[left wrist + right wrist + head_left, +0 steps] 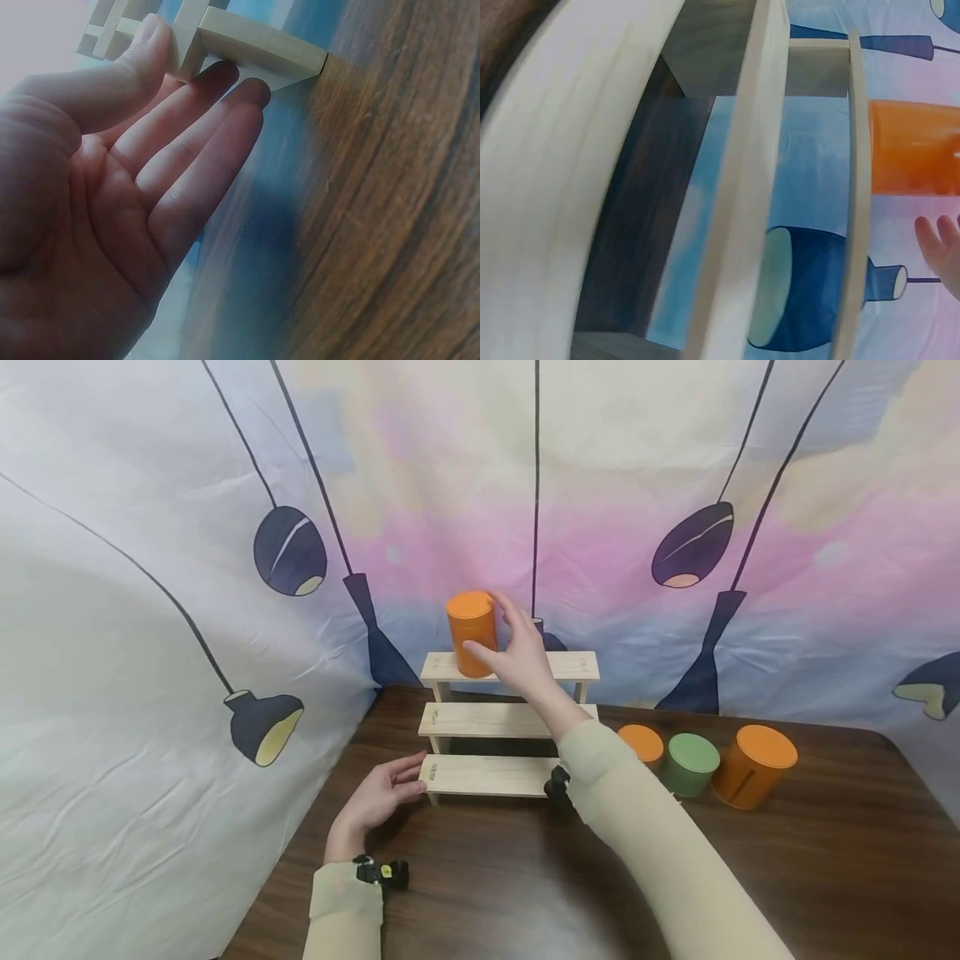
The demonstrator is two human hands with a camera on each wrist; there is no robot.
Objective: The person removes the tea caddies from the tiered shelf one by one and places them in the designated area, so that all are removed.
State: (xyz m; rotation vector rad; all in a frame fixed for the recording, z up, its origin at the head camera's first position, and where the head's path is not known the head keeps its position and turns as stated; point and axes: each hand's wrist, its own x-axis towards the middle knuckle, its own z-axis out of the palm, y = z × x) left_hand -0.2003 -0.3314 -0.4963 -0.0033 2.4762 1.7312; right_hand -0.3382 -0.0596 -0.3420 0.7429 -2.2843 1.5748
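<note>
An orange canister (474,639) with a lid stands upright on the top step of a three-step light wooden rack (487,720). My right hand (522,652) holds it from the right, thumb across its front and a finger by the lid's edge. Part of the canister (911,148) shows in the right wrist view, with other fingertips (939,241) apart from it. My left hand (381,792) rests at the left end of the bottom step, fingers fairly straight. In the left wrist view its fingertips (251,97) lie against the wooden end (259,43) of the rack.
Right of the rack, partly behind my right sleeve, stand a small orange canister (642,742), a green canister (690,764) and a larger orange canister (753,767). They are on the dark wood table (480,877). A printed cloth (600,468) hangs behind the rack.
</note>
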